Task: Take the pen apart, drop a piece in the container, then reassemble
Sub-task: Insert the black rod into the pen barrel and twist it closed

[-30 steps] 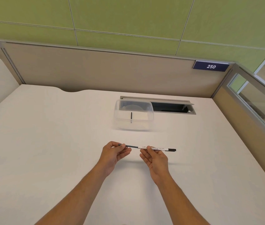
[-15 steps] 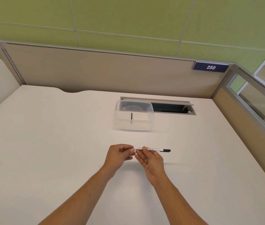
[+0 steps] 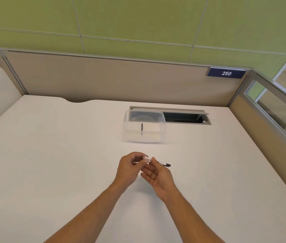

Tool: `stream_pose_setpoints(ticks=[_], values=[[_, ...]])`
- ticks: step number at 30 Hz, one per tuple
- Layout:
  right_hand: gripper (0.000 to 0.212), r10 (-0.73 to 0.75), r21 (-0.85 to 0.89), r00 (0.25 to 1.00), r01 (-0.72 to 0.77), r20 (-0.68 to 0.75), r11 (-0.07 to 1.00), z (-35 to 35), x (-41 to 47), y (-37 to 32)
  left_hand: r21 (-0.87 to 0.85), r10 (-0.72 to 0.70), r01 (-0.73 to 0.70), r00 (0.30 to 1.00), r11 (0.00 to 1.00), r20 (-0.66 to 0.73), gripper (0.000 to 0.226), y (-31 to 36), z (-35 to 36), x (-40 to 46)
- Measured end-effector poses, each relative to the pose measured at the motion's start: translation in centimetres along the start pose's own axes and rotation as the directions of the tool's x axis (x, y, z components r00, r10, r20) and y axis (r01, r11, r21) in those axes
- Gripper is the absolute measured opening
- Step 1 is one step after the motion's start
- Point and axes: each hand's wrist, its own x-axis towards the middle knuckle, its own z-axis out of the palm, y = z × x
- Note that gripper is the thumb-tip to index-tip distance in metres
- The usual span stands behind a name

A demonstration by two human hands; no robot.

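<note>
A white pen with a black right end is held level above the white desk. My right hand pinches its barrel between thumb and forefinger. My left hand curls at the barrel's open left end, with its fingertips touching it. No dark refill shows outside the barrel. Beyond the hands stands a clear plastic container with a short black pen piece lying inside.
An open cable hatch is sunk into the desk right behind the container. A beige partition closes the far edge, with a "250" sign. A glass panel borders the right side.
The dark refill that stuck out to the left has slid into the white barrel. My hands have come together, and the pen now tilts slightly down to the right.
</note>
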Motion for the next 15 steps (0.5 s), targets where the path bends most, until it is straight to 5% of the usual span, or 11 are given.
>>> stream_pose_setpoints(ticks=[9,15], values=[[0.023,-0.115,-0.285,0.992,0.097,-0.047,0.954,-0.1,-0.3,-0.1,-0.070,0.077,-0.078,0.997,0.994,-0.019,0.006,1.4,-0.2,0.7],[0.016,-0.333,-0.584,0.928,0.177,-0.170,0.792,-3.2,0.2,-0.4,-0.015,0.101,-0.101,0.994,0.995,-0.031,0.006,0.8,-0.9,1.2]])
